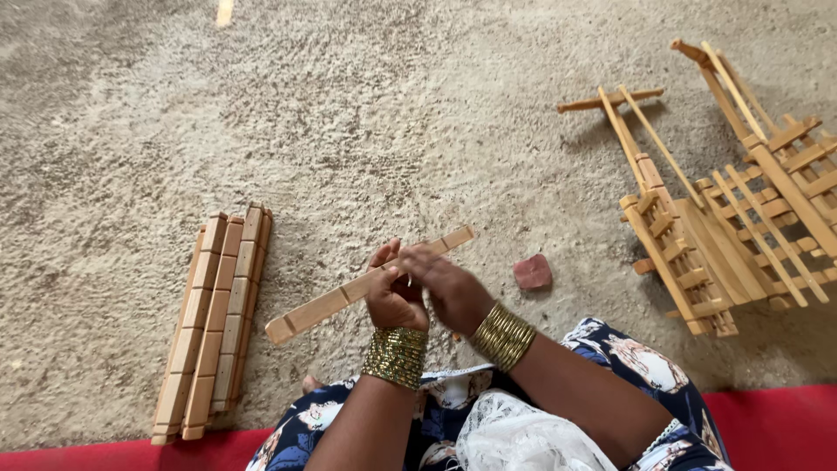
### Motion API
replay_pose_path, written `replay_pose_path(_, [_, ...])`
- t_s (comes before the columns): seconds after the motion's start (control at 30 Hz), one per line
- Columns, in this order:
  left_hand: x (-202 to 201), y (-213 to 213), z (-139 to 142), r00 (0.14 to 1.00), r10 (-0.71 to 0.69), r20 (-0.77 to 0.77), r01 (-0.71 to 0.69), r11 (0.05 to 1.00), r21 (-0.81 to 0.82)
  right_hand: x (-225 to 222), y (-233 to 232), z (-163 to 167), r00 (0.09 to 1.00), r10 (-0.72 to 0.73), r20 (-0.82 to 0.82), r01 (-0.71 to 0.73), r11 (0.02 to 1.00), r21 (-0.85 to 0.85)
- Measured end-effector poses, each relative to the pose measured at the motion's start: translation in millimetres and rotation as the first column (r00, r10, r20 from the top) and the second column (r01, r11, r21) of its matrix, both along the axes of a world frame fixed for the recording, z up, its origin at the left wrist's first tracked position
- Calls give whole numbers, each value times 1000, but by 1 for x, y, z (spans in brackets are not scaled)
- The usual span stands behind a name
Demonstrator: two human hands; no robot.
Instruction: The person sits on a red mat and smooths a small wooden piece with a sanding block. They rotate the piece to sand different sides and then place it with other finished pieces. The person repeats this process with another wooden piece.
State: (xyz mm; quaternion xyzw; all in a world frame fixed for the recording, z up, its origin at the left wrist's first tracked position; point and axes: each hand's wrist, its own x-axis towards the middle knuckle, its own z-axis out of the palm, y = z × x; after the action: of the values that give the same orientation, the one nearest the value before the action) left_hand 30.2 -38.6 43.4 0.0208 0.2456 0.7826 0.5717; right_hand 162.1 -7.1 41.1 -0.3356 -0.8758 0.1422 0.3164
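Note:
A long notched wooden strip (pixel 331 303) slants from lower left to upper right above the sandy ground. My left hand (pixel 394 296) grips it near its middle from below. My right hand (pixel 449 283) rests on top of the strip just to the right, fingers curled over it. Both wrists wear stacks of gold bangles.
A bundle of similar notched wooden strips (pixel 214 318) lies on the ground at left. Assembled wooden frame pieces (pixel 724 218) stand at right. A small reddish stone (pixel 532 271) sits next to my hands. A red mat edge (pixel 767 427) runs along the bottom.

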Motion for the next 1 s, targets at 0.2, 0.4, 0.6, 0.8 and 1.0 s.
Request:
replay_pose_path(0.2, [-1,2,2,995,44,93,-26,983,-182,1,6,-6,995,63,-78,-55,993,105])
replay_pose_path(0.4, [0,-3,10,999,14,43,-4,970,-242,23,22,-15,948,-315,39,317,939,-134])
replay_pose_path(0.6, [-2,3,-2,988,101,121,-76,978,-193,14,17,-19,990,-137,12,137,989,48])
replay_pose_path(0.8, [-6,2,-6,982,128,138,-111,986,-124,4,8,-11,1000,-4,-13,5,996,91])
replay_pose_path(1.0, [-6,0,10,989,124,82,-101,966,-236,17,20,-15,940,-341,26,336,909,-246])
